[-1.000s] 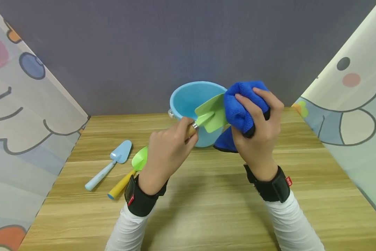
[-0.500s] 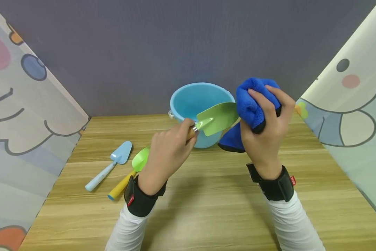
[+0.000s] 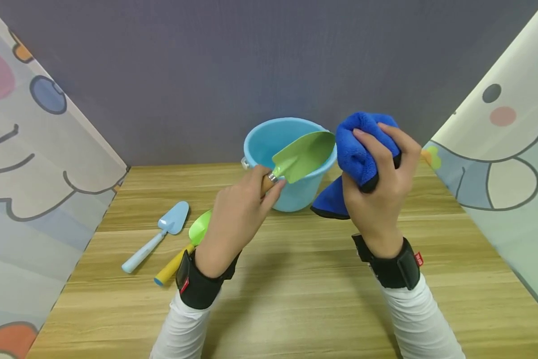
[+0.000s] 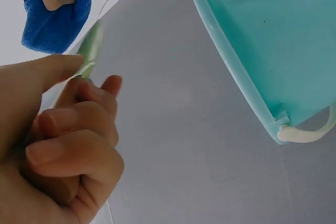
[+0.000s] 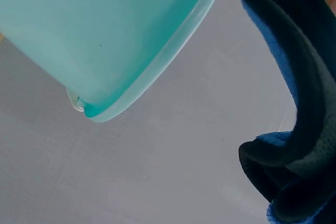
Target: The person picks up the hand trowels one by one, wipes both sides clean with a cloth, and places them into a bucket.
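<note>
My left hand grips the wooden handle of a green garden trowel, its fingers curled round it in the left wrist view. The trowel's blade points up and right, overlapping the rim of a light blue bucket in the head view. My right hand holds a bunched blue cloth with black edging, just right of the blade tip. One corner of the cloth hangs down beside the bucket. In the right wrist view the cloth's dark edging fills the right side, and most of that hand is hidden.
A small light blue trowel lies on the wooden table at the left. Next to it lies a green scoop with a yellow handle, partly hidden by the left wrist. A grey wall stands behind the bucket.
The cloth and right hand have moved to the right, off the trowel's blade. The blade has turned and tilted upward, and its tip now shows beside the cloth.
</note>
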{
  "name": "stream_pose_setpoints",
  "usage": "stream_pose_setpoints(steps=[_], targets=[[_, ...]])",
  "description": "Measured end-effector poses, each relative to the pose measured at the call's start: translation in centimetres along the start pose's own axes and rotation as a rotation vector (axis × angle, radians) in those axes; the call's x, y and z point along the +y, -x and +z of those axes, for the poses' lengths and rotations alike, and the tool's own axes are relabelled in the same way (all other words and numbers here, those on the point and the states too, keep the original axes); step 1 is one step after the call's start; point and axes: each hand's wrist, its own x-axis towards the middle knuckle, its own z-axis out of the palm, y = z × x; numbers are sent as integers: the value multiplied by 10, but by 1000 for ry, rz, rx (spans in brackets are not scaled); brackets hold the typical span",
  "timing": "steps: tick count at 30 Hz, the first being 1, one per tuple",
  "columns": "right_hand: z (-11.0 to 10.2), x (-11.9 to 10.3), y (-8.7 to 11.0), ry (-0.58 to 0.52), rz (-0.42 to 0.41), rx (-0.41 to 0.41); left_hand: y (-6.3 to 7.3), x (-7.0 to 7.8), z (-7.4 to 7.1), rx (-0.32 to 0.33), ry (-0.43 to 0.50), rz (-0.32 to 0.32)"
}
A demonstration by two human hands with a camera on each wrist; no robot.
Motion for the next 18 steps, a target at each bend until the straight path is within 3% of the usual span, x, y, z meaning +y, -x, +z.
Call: stream_pose_setpoints(steps=[7, 18], targets=[[0, 0, 0, 2, -7, 0, -3, 0, -3, -91, 45, -99], [0, -8, 0, -20, -21, 65, -4, -6, -2, -11, -29, -38]])
